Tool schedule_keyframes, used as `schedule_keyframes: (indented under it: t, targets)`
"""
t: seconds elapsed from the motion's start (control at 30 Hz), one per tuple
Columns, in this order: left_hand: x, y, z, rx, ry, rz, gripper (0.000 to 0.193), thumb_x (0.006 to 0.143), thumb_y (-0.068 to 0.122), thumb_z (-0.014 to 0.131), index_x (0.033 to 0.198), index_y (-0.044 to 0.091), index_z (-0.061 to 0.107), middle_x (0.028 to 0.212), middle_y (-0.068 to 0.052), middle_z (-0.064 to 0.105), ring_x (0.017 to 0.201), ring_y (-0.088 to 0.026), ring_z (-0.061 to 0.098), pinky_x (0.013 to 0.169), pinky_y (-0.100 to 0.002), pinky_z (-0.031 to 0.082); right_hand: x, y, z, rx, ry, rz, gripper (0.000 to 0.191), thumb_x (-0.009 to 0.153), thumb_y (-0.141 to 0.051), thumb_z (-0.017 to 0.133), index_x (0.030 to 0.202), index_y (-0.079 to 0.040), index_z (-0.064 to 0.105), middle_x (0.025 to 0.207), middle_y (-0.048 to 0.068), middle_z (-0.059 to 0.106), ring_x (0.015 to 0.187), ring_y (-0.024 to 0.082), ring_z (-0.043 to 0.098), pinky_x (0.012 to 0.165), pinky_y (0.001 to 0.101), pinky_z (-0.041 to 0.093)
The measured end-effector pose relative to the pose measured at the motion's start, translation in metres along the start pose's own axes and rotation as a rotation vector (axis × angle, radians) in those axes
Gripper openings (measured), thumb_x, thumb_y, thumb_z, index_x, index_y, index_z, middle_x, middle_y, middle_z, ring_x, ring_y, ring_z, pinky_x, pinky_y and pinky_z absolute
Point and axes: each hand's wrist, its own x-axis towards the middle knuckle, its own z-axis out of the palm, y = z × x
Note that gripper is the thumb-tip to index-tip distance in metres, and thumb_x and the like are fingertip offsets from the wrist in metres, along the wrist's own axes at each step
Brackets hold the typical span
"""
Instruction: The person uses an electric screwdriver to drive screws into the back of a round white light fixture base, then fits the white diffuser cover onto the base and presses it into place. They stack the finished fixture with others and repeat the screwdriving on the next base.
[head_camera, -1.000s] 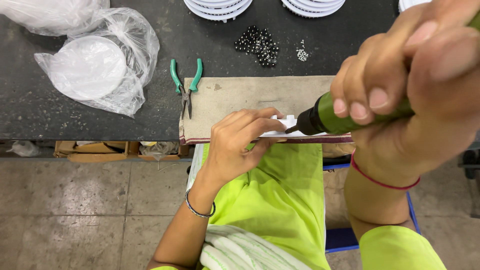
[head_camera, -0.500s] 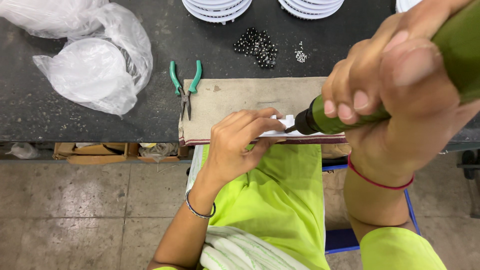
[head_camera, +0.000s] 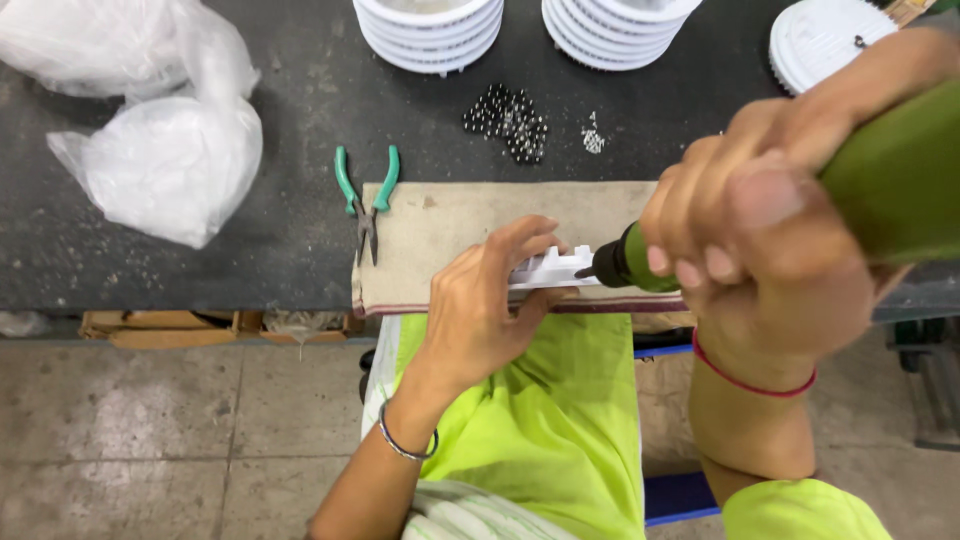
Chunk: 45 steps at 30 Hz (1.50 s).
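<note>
My left hand (head_camera: 490, 310) pins a small white plastic part (head_camera: 550, 268) against the beige cloth (head_camera: 470, 215) at the table's near edge. My right hand (head_camera: 760, 240) grips a green electric screwdriver (head_camera: 880, 180), held close to the camera. Its dark tip (head_camera: 605, 267) touches the right end of the white part. The part is mostly hidden under my left fingers.
Green-handled pliers (head_camera: 366, 195) lie on the cloth's left edge. A heap of small dark screws (head_camera: 508, 122) and a few silvery ones (head_camera: 593, 138) sit behind the cloth. Stacks of white round discs (head_camera: 430, 25) stand at the back; clear plastic bags (head_camera: 165, 160) lie left.
The view has shifted slightly. My right hand and the screwdriver sit a little higher and closer in the frame. The left hand stays on the white part.
</note>
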Motion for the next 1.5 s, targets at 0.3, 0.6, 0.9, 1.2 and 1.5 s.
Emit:
schedule_keyframes:
  t: [0.3,0.6,0.9,1.2,1.5]
  targets:
    - [0.002,0.002,-0.004,-0.015,0.024,-0.003,0.061,0.082,0.006,0.085,0.135,0.006,0.053,0.117,-0.007,0.075,0.097,-0.030,0.072,0.085,-0.039,0.056,0.011,0.007,-0.001,0.105,0.093,0.083,0.016,0.111,-0.007,0.057,0.114,-0.001,0.042,0.061,0.003,0.035,0.047,0.012,0.034,0.050,0.0296,0.037]
    - [-0.022,0.008,-0.023,0.034,-0.092,0.097,0.060,0.071,-0.001,0.082,0.127,0.011,0.064,0.121,-0.005,0.072,0.106,-0.028,0.070,0.092,-0.039,0.053,0.036,0.054,-0.045,0.002,0.022,-0.101,0.014,0.116,0.002,0.059,0.104,0.001,0.052,0.076,0.013,0.052,0.063,0.023,0.055,0.059,0.0334,0.044]
    - [-0.026,0.018,-0.014,0.111,-0.043,0.157,0.039,0.074,-0.003,0.078,0.109,0.013,0.077,0.116,-0.005,0.073,0.099,-0.025,0.069,0.087,-0.037,0.053,0.034,0.100,-0.083,-0.266,-0.078,-0.141,0.027,0.116,-0.025,0.056,0.116,0.000,0.064,0.105,0.008,0.069,0.091,0.012,0.068,0.084,0.0254,0.056]
    - [-0.008,0.028,0.012,0.155,-0.144,0.418,0.024,0.078,0.011,0.074,0.099,0.022,0.080,0.107,-0.002,0.075,0.100,-0.018,0.071,0.104,-0.043,0.041,-0.114,0.143,-0.157,-0.387,-0.051,0.757,0.045,0.109,-0.042,0.043,0.126,-0.005,0.064,0.113,0.005,0.073,0.103,0.011,0.068,0.086,0.0271,0.057]
    - [-0.003,0.030,0.061,0.107,-0.318,0.335,0.049,0.081,-0.001,0.069,0.124,0.022,0.074,0.147,-0.008,0.057,0.131,-0.025,0.060,0.117,-0.050,0.038,-0.174,0.137,-0.252,0.111,0.826,0.528,0.022,0.106,-0.027,0.064,0.113,-0.006,0.067,0.102,0.005,0.069,0.085,0.015,0.065,0.068,0.0304,0.052]
